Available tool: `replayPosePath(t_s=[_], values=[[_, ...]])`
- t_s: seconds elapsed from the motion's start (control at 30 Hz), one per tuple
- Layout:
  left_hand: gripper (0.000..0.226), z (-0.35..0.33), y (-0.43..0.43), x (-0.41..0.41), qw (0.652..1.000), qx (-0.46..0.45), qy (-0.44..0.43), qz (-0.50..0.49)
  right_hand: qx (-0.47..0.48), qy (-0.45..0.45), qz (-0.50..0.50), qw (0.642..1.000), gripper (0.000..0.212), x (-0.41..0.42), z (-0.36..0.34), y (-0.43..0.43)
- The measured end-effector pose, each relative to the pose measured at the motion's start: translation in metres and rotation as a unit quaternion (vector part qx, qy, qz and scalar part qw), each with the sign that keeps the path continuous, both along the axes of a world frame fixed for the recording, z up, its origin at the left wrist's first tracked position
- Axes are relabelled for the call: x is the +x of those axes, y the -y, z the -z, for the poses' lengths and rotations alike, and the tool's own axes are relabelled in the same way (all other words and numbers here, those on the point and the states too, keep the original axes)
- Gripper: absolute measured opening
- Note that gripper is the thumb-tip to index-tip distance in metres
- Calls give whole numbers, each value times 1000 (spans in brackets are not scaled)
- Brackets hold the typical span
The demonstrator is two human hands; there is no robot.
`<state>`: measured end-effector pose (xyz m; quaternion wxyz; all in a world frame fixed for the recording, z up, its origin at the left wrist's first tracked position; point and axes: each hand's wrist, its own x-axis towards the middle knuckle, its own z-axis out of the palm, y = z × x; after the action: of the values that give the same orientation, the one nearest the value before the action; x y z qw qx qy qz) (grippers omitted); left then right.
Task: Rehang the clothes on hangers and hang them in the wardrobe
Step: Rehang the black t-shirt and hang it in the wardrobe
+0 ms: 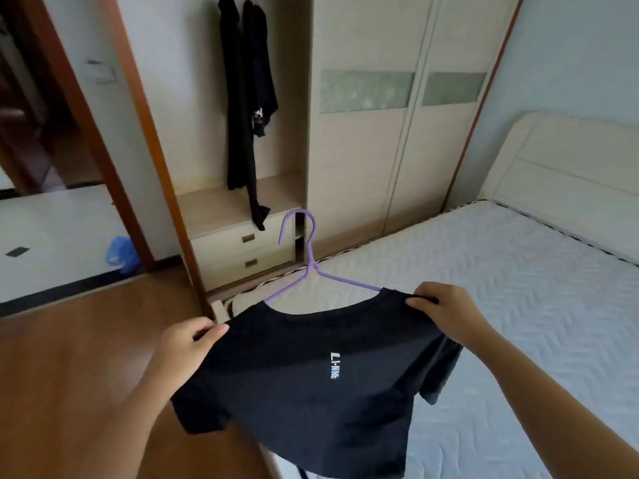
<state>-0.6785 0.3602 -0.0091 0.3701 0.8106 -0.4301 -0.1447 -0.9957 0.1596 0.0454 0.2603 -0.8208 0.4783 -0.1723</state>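
A black T-shirt [297, 382] with a small white logo hangs on a purple hanger [311, 257], whose hook and arms stick out of the neck opening. My left hand [183, 347] pinches the shirt's left shoulder. My right hand [446, 312] pinches the right shoulder near the collar. I hold the shirt over the corner of the bed, in front of the open wardrobe [242, 202]. Two dark garments [247, 108] hang inside the wardrobe.
The wardrobe's lower part has two drawers [242, 250], and closed doors [397, 133] stand to its right. A bare white mattress [501, 288] with a cream headboard fills the right side. Wooden floor [69, 375] lies on the left, and a blue bag [121, 254] sits by the door frame.
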Motion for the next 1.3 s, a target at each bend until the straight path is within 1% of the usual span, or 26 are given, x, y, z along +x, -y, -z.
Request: replayPosePath(t_s=[0.13,0.23,0.33,0.43,0.53,0.63,0.8,0.9,0.97,1.0,1.07,1.2,1.3], values=[[28,39,-64,68,994,45,-74,-73,42,-42,-61,996,16,105,33,-17],[21,50,-104,127,988,54,-92,-114,66,-54,-93,992,16,191,52,-36],[22,56,-140,190,981,62,-88,-161,82,-55,-127,987,14,275,76,-57],[19,61,-172,249,972,91,-72,-205,103,-50,-149,982,16,346,100,-79],[21,63,-189,294,968,124,-40,-215,111,-57,-177,976,21,401,114,-89],[20,67,-188,334,966,135,-29,-220,108,-63,-195,973,14,450,123,-81],[20,68,-143,399,964,127,-31,-233,105,-41,-203,973,11,527,130,-32],[21,63,-95,444,962,134,-18,-235,99,-20,-196,975,10,573,134,16],[21,57,-55,477,965,127,-14,-230,105,-8,-184,977,5,601,133,52],[20,52,-33,493,967,119,-17,-223,105,-7,-175,979,5,611,131,70],[19,38,12,521,974,106,-24,-198,96,6,-148,984,12,628,122,107],[25,20,98,571,987,69,-34,-140,77,42,-85,993,4,658,99,176],[26,16,148,604,993,71,-10,-91,54,48,-38,997,7,680,92,213]])
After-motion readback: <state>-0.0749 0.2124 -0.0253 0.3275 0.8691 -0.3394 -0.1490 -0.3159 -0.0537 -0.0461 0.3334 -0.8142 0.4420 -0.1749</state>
